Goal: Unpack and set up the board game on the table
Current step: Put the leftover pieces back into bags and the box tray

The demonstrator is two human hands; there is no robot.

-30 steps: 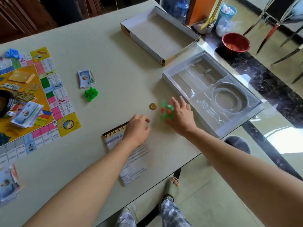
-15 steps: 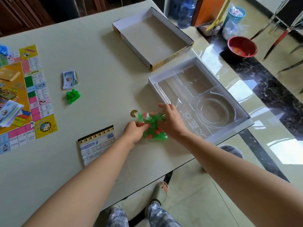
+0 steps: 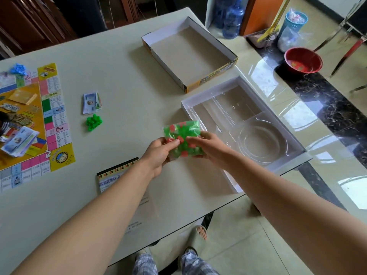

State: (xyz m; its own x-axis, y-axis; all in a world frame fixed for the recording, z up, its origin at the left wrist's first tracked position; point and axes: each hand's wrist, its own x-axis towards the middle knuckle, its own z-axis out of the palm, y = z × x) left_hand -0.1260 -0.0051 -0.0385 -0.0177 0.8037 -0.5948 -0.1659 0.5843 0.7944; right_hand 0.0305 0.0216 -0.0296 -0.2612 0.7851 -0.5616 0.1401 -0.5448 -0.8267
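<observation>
A clear bag of green and red game pieces (image 3: 181,133) is lifted just above the table, near the front edge. My left hand (image 3: 157,155) pinches its left side and my right hand (image 3: 208,146) grips its right side. The game board (image 3: 29,124) lies open at the far left with banknotes (image 3: 18,142) on it. A small pile of cards (image 3: 91,103) and a green heap of pieces (image 3: 94,122) sit between the board and my hands. The rule sheet (image 3: 119,175) lies under my left forearm.
The empty box lid (image 3: 190,56) lies at the back. The clear plastic insert tray (image 3: 246,124) sits right of my hands, overhanging the table's right edge. A red basin (image 3: 302,60), water bottles (image 3: 230,16) and a blue bin (image 3: 294,22) stand on the floor.
My right hand took the bag of pieces from beside the tray, my left hand left the rule sheet and joined it, and both lifted the bag off the table.
</observation>
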